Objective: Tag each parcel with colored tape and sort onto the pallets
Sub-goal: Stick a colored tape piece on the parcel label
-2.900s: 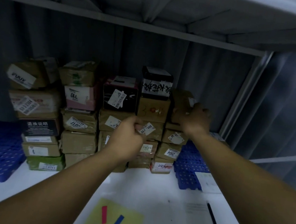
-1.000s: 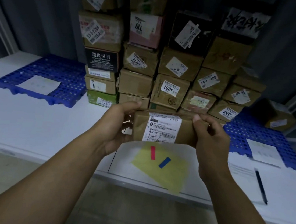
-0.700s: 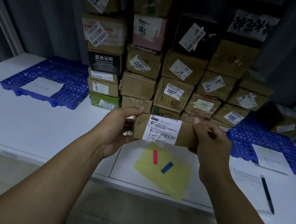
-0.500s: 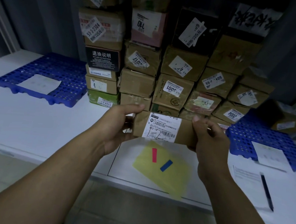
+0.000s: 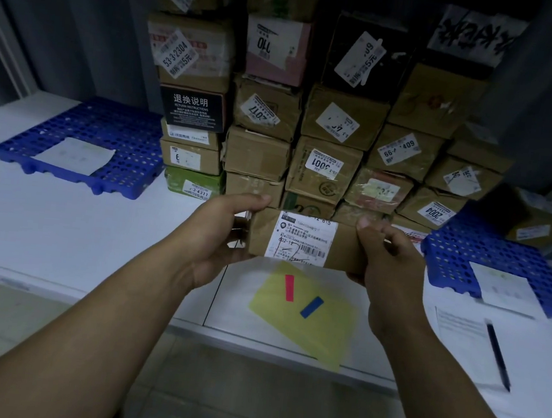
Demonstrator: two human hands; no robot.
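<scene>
I hold a small brown cardboard parcel (image 5: 342, 246) with a white shipping label in front of me, above the table's front part. My left hand (image 5: 221, 233) grips its left end and my right hand (image 5: 388, 258) grips its right end. Below the parcel a yellow sheet (image 5: 326, 330) lies on the table, carrying a red tape strip (image 5: 289, 287) and a blue tape strip (image 5: 312, 307). A blue pallet (image 5: 128, 145) with a paper on it sits at the left. Another blue pallet (image 5: 457, 251) sits at the right.
A tall stack of labelled parcels (image 5: 327, 129) fills the back of the white table (image 5: 61, 227). One brown parcel (image 5: 535, 226) rests at the far end of the right pallet. A paper form with a black pen (image 5: 497, 354) lies at the right front.
Earlier both hands reached into the stack; now they hold one parcel taken from it. Over the last second the parcel has stayed almost still between the hands.
</scene>
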